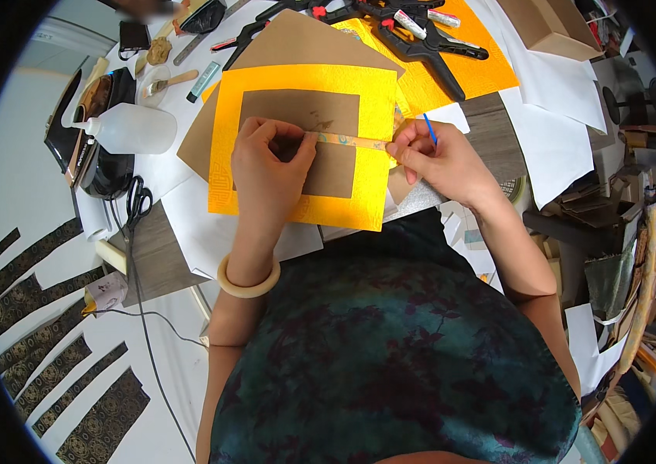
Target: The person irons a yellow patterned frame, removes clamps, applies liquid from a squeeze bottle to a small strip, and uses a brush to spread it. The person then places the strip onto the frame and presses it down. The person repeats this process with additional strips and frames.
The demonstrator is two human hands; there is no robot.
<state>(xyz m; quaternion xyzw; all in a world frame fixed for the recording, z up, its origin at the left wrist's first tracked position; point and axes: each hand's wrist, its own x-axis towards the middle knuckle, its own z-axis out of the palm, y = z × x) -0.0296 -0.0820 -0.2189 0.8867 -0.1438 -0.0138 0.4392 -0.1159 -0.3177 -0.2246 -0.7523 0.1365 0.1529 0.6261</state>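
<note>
A narrow patterned strip, pale orange with small coloured figures, is stretched between my two hands. My left hand pinches its left end between thumb and fingers, and my right hand pinches the other end. A thin blue stick shows at the fingers of my right hand; what it belongs to is hidden. Beneath the strip lies a bright yellow textured square frame around a brown panel. My left hand covers part of its left side. Brown board sticks out from under the frame.
Black spring clamps lie on orange sheets at the back. On the left are a clear squeeze bottle, black scissors, a brush and a tube. Dark patterned strips lie at lower left.
</note>
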